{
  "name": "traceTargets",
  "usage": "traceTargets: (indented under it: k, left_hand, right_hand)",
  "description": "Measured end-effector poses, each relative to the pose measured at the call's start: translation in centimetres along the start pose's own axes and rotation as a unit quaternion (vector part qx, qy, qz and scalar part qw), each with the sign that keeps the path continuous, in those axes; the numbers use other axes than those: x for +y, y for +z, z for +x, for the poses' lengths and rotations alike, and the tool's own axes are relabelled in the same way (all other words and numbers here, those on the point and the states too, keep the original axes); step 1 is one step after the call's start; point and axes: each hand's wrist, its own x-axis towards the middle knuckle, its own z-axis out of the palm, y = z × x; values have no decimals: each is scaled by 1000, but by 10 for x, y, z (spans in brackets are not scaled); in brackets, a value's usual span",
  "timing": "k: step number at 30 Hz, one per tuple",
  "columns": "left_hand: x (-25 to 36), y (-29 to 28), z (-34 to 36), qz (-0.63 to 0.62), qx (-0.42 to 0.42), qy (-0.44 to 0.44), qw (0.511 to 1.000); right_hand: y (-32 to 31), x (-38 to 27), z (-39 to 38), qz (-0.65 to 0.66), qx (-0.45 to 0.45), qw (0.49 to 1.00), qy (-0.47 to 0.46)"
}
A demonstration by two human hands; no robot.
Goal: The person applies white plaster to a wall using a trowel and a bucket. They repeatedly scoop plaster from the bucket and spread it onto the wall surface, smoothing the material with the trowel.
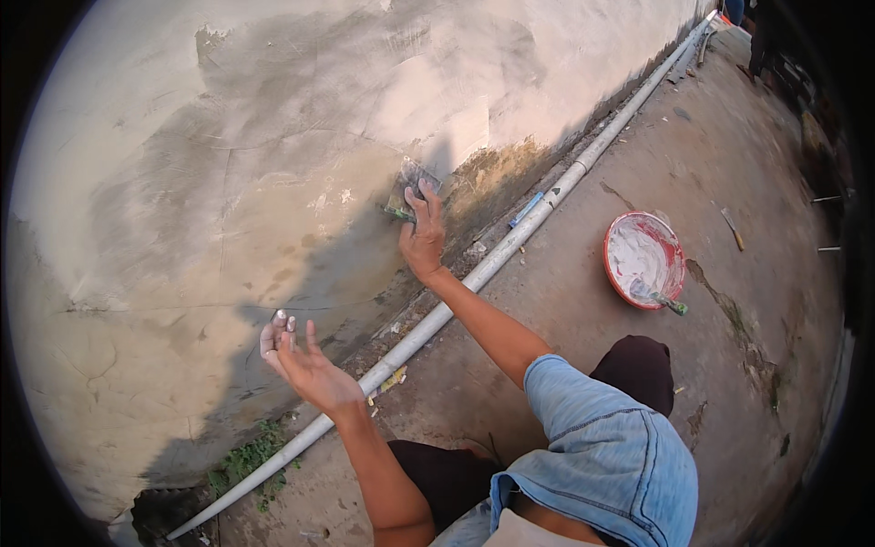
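My right hand (423, 239) grips a putty knife (415, 175) with a wide, smeared blade and a green handle, its blade at the lower part of the plastered wall (301, 182). The fingers press along the blade, and the handle is partly hidden under the hand. Lower and to the left, my left hand (308, 369) is raised in front of the wall with its fingers apart and white paste on the tips. It holds nothing. Right of my arms, a red bowl (610, 264) of white putty (635, 258) stands on the ground, a second green-handled putty knife (673, 304) leaning in it.
A long white pipe (492, 267) runs along the wall's foot. A blue object (526, 210) lies against it. Green weeds (251, 460) grow at lower left. A tool with an orange handle (736, 239) lies on the cracked concrete ground (583, 310). Someone's dark legs (761, 41) show at upper right.
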Motion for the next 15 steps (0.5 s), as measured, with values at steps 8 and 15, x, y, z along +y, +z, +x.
traceTargets:
  k: [8, 15]
  left_hand:
    - [-1, -2, -3, 14, -5, -15, 1000]
    - [-4, 5, -2, 0, -13, -19, 1000]
  right_hand:
    - [-91, 67, 92, -37, 110, 992, 42]
    - [-69, 73, 123, 40, 75, 991, 105]
